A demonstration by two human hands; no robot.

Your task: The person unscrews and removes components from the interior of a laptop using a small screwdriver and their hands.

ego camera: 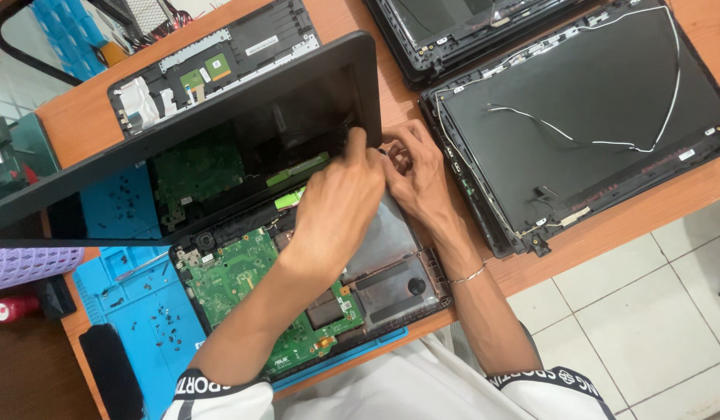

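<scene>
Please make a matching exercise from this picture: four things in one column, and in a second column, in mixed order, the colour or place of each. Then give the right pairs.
Things:
1. work mat
2. motherboard
3. bracelet
4. loose screws

Colour or place:
A. green, inside the opened laptop base
B. on the wrist of the right hand
C. blue, under the laptop base
D. small and dark, scattered on the mat, left of the left hand

Right pairs: 1-C, 2-A, 3-B, 4-D
</scene>
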